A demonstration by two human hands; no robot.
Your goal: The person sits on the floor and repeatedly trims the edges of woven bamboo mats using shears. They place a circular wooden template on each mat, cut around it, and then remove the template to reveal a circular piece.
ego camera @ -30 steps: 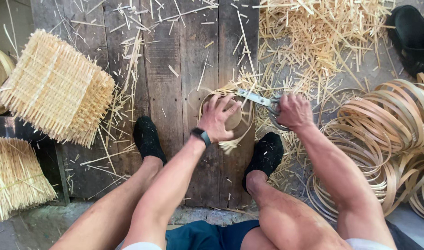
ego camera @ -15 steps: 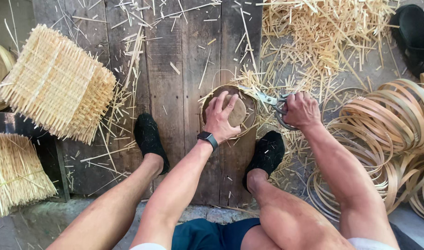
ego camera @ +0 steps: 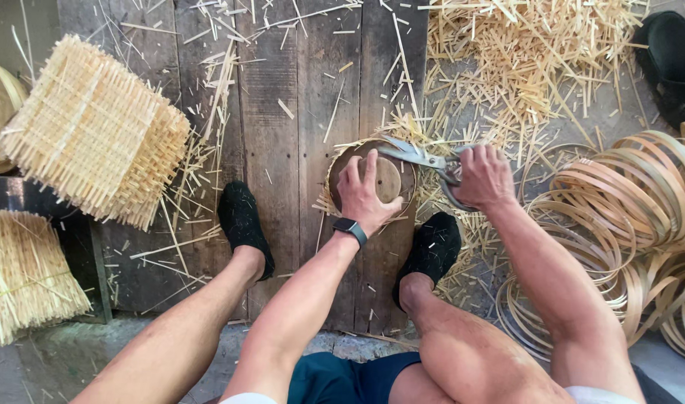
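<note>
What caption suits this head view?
Left hand presses a round woven bamboo disc; right hand trims it with metal shears.

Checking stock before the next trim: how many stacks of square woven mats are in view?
2: one stack at upper left on the boards, another stack at the lower left edge, partly cut off.
</note>
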